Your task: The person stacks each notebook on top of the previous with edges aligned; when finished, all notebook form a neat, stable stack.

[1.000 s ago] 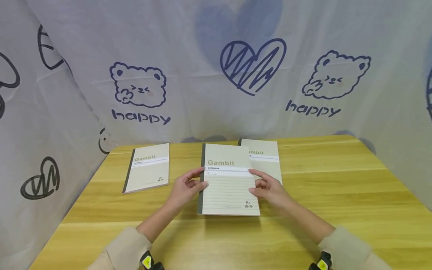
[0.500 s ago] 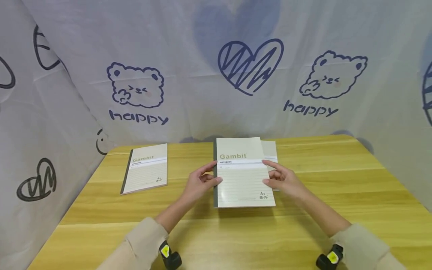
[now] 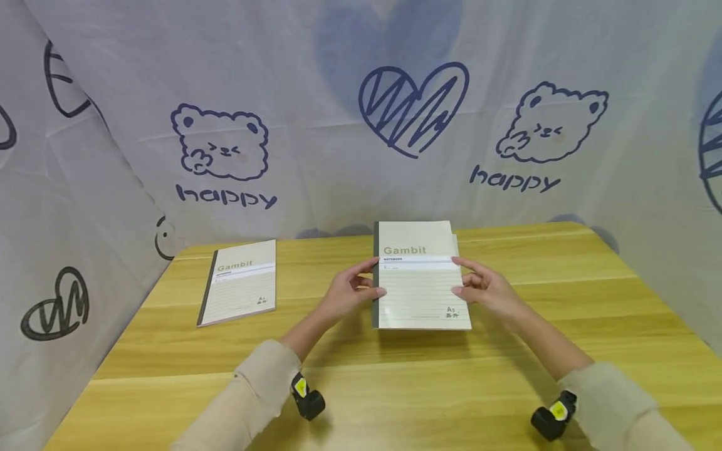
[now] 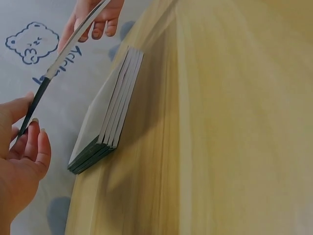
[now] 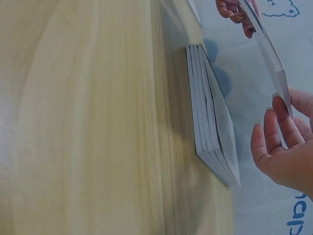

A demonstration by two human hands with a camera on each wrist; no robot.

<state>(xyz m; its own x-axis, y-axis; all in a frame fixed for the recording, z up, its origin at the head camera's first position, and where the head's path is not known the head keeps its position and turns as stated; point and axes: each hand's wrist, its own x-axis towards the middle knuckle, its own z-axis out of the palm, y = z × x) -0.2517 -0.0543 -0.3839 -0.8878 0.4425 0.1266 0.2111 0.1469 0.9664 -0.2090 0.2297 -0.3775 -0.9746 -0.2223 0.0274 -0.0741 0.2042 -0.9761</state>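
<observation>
A cream notebook [image 3: 420, 300] with a dark spine and "Gambit" on its cover hangs level between both hands. My left hand [image 3: 350, 289] pinches its spine edge between thumb and fingers. On the opposite edge, my right hand [image 3: 489, 293] pinches the cover side the same way. Below it, apart from it, a stack of several notebooks [image 4: 110, 107] lies on the table; the right wrist view also shows this stack [image 5: 208, 112]. From the head, the held notebook hides nearly all of the stack, leaving a sliver at the right edge.
Another Gambit notebook [image 3: 239, 285] lies slightly turned on the left of the wooden table [image 3: 406, 388]. A pale cloth [image 3: 316, 125] printed with bears and hearts hangs behind the table's back edge and along its sides.
Both hands have carried the notebook right and away from me, so it now covers almost the whole stack behind it. The notebook on the left stays put on the table.
</observation>
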